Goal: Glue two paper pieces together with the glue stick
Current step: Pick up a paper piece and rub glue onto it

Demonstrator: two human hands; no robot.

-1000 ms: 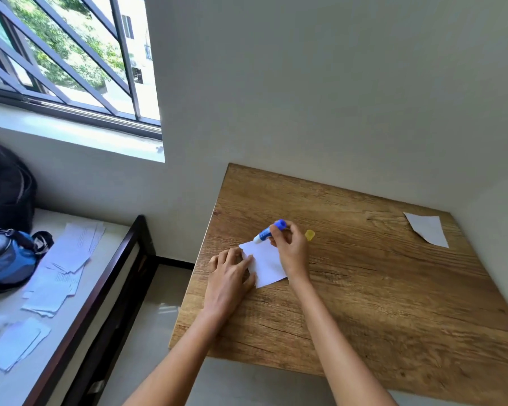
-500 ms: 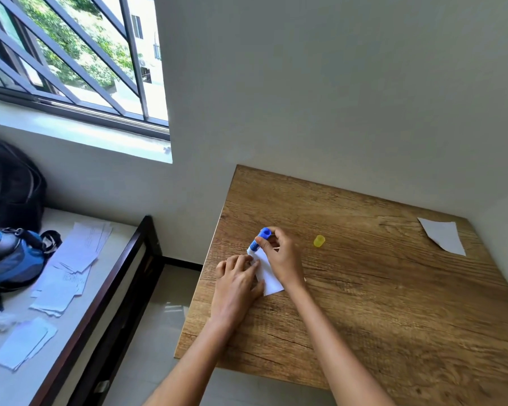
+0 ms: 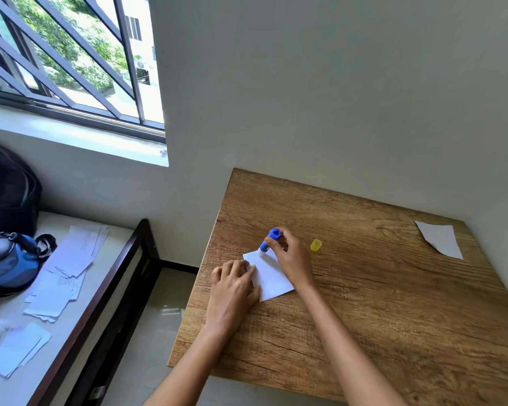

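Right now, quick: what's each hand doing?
Left hand: open, pressed flat on the white paper.
Right hand: closed on the blue glue stick, its tip on the paper's far corner.

On the table, 1 paper piece lies near the left edge, under the left hand on its left side and the right hand at its far right. The glue stick, in the right hand, touches the sheet's far corner. The cap sits just right of that hand; a 2nd paper piece lies well apart at the far right corner.
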